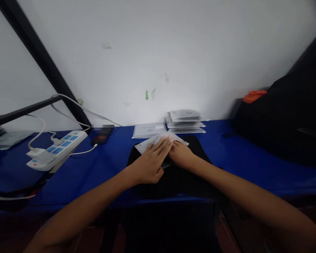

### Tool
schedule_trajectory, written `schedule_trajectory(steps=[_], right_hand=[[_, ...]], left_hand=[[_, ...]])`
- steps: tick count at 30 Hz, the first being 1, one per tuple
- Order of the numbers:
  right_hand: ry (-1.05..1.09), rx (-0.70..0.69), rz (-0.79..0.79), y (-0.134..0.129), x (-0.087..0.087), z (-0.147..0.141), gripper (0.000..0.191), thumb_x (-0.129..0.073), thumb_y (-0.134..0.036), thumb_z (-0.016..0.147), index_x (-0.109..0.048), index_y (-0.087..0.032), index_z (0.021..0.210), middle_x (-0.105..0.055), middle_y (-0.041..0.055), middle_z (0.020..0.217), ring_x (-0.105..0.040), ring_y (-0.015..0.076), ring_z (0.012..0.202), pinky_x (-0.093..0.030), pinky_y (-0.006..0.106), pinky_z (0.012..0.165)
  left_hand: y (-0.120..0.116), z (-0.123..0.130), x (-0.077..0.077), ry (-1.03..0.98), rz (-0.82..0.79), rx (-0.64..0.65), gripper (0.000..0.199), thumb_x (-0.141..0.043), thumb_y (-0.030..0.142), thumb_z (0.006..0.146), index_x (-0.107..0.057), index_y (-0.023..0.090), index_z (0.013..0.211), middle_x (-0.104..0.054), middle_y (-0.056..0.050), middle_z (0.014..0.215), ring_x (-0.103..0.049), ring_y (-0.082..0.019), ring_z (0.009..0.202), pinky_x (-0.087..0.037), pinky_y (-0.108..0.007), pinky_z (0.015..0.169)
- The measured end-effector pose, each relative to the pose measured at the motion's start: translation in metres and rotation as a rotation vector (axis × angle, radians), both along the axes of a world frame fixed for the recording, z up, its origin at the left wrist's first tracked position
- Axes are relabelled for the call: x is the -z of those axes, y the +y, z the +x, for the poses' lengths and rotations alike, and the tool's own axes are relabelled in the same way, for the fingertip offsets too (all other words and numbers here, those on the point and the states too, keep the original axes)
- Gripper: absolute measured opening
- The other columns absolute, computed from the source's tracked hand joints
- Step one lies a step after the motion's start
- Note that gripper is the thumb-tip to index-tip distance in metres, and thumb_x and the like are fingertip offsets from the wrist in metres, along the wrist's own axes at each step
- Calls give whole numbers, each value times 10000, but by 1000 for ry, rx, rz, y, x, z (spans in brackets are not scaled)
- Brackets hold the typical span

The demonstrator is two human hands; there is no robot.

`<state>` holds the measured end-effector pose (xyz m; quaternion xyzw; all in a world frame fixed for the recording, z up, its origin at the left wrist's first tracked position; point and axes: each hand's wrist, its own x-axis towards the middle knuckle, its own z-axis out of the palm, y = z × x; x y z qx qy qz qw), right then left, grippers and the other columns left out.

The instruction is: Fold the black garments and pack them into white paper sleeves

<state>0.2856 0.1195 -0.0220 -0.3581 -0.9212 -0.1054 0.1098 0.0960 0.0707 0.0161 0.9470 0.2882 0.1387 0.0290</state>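
A frosted white plastic pouch (144, 145) with dark print lies at an angle on a black cloth (202, 147) in front of me. My left hand (152, 160) rests over the pouch with its fingers stretched out and close together, pointing away from me. Against it on the right is my right hand (180, 154), bent at the wrist. Its fingers are hidden by the pouch and the left hand, so I cannot tell whether they are in the pouch or grip it.
Behind sit a flat white pouch (147, 130) and a stack of similar pouches (185, 121). On the left are a power strip (59, 149) with cables and a partly pixelated dark device (102, 135). A large black bag (284, 119) with an orange item (254, 96) stands right on the blue table (221, 140).
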Motion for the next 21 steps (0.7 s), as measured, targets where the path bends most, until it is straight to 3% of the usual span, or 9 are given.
schedule_trajectory(steps=[6,10,12,14,16,18,21], right_hand=[[3,-79,-101,-8,-14,9,469,-627,-371,826,-636,-73,1188,-716,203,1063,-681,323,932,-521,407,793],[62,-36,-116,-7,-19,15,625,-555,-604,869,-631,-67,1179,-716,212,1059,-684,327,934,-510,413,802],[99,-30,-88,-5,-22,17,622,-530,-615,894,-625,-67,1172,-702,218,1101,-677,326,969,-502,421,837],[148,-53,-37,-3,-24,19,564,-532,-586,913,-628,-78,1138,-704,199,1081,-673,313,966,-499,423,855],[222,-92,42,-2,-27,21,502,-523,-556,933,-630,-91,1091,-709,175,1013,-668,299,939,-502,424,850],[324,-143,144,-4,-30,24,433,-522,-502,951,-616,-109,1103,-703,163,1005,-655,286,953,-505,421,847],[481,-257,334,-10,-32,26,365,-576,-416,937,-569,-160,1197,-691,139,1077,-632,272,1021,-503,423,869]], left_hand=[[11,-10,-6,62,3,126,980,-639,306,846,2,159,1573,-116,-165,1639,-107,-312,1518,-205,-498,1229],[17,-18,-15,40,32,139,874,-640,264,868,-113,193,1561,-242,-141,1614,-249,-279,1485,-300,-441,1189],[19,-22,-17,-17,69,91,696,-628,220,867,-310,190,1485,-419,-142,1515,-425,-268,1382,-393,-415,1118],[21,-26,-16,-75,127,50,421,-632,223,868,-524,182,1273,-610,-119,1277,-589,-249,1170,-485,-389,992],[24,-28,-15,-136,217,39,160,-628,256,894,-607,175,1030,-675,-75,1002,-651,-211,930,-530,-350,837],[25,-28,-13,-208,313,54,119,-613,286,927,-609,168,912,-668,-47,857,-645,-177,786,-528,-310,731],[23,-24,-12,-317,399,106,110,-580,262,957,-615,161,931,-685,-54,856,-656,-161,786,-534,-288,722]])
